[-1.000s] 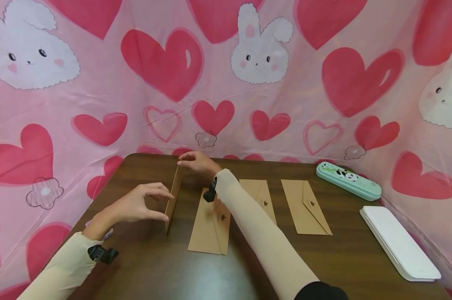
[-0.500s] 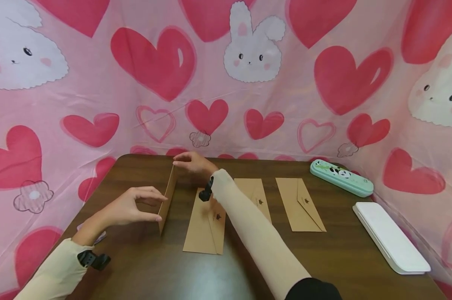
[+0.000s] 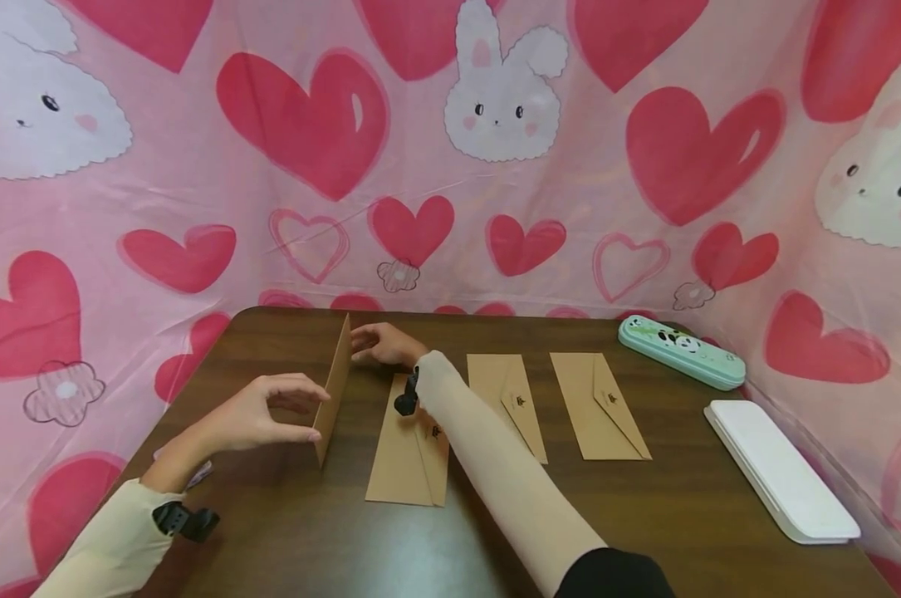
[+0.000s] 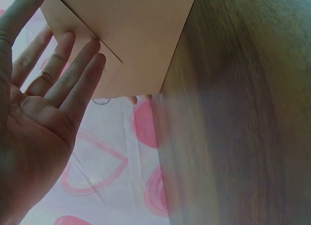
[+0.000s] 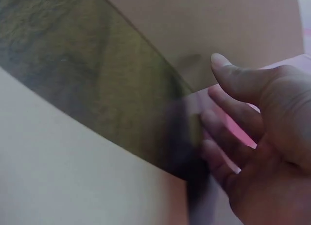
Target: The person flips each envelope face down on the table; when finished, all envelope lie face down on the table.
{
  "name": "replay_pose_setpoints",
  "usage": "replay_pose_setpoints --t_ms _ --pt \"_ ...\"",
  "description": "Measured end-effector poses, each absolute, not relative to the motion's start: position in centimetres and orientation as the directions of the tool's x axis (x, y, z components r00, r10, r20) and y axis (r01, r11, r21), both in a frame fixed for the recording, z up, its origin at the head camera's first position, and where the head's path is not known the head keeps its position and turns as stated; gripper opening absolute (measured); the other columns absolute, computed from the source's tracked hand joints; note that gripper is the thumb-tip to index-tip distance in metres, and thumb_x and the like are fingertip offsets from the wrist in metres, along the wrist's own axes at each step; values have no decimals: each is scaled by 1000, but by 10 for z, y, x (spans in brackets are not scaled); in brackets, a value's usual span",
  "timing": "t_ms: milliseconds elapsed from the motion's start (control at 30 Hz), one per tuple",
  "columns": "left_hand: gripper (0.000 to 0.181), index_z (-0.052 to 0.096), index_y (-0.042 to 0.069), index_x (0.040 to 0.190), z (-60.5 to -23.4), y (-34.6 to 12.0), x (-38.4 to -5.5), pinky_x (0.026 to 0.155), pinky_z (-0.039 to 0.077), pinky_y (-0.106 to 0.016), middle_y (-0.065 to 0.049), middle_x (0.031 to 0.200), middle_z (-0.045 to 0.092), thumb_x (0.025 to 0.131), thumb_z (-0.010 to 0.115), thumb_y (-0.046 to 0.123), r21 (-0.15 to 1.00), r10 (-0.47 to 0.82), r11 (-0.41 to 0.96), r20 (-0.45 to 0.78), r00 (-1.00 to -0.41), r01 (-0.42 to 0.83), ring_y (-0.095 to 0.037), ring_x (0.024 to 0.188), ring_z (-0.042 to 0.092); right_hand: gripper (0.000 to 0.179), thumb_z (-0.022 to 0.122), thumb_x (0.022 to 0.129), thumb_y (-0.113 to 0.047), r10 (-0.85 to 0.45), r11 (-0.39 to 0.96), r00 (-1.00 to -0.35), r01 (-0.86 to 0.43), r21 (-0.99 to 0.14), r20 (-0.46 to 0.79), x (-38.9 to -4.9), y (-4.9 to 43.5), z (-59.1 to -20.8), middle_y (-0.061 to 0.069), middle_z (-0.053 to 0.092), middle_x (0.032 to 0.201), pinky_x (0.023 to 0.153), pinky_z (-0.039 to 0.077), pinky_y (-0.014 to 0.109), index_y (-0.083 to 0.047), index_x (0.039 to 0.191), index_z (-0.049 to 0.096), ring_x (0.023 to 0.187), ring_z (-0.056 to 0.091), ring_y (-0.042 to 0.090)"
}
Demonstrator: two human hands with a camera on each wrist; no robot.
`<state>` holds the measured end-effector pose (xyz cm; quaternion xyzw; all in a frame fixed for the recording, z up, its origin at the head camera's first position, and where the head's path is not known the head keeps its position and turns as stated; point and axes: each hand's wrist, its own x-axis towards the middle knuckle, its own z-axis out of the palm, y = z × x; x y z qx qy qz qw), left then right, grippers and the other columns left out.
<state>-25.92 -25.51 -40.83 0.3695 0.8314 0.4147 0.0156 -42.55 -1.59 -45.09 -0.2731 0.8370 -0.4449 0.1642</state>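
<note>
A brown kraft envelope [image 3: 334, 399] stands upright on its long edge at the left of the table, seen nearly edge-on. My left hand [image 3: 266, 411] is at its left face; in the left wrist view the fingers [image 4: 73, 74] are straight, tips on the flap side. At the envelope's far end is my right hand [image 3: 388, 344], its fingertips partly hidden behind the paper in the head view. In the right wrist view its thumb [image 5: 243, 79] overlaps the envelope's face and the other fingers are loosely bent by the end edge, without a grip.
Three more kraft envelopes lie flat: one under the right wrist [image 3: 405, 465], a middle one [image 3: 495, 382] and a right one [image 3: 595, 407]. A green panda pencil case [image 3: 682, 353] and a white case [image 3: 782, 473] lie at the right. A small pale item [image 3: 199, 473] is beside the left wrist.
My right hand has let go of the envelope's upper far corner and dropped lower along its far end. The left hand stays at the envelope. The head view has shifted slightly right.
</note>
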Motion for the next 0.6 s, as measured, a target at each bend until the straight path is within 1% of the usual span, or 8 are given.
replay_pose_setpoints --t_ms 100,300,433,600 --pt "45 70 8 120 -410 -256 -259 87 60 -26 -3 113 73 80 89 18 699 619 398 273 -736 594 -5 102 71 52 76 93 -9 -571 489 -820 -310 -815 -30 -423 -21 -455 15 69 134 102 54 29 -3 141 60 126 65 27" --pt "44 70 9 120 -410 -258 -257 86 60 -26 -1 113 74 81 89 17 692 602 414 279 -748 592 -4 102 71 43 79 91 -14 -502 547 -864 -344 -763 30 -418 -31 -461 11 74 125 91 56 22 -3 131 69 117 70 22" --pt "43 70 11 119 -410 -257 -257 86 61 -28 -1 113 73 81 89 17 696 606 400 288 -742 597 -4 102 70 36 80 90 -17 -445 584 -893 -349 -733 70 -415 -34 -462 8 76 121 92 55 20 -5 123 73 113 71 18" --pt "43 71 15 120 -412 -254 -256 88 61 -32 -1 115 72 81 89 18 707 613 386 284 -738 593 -5 104 69 30 82 89 -17 -401 616 -913 -331 -715 77 -410 -36 -462 7 77 116 93 53 20 -5 116 75 109 71 16"
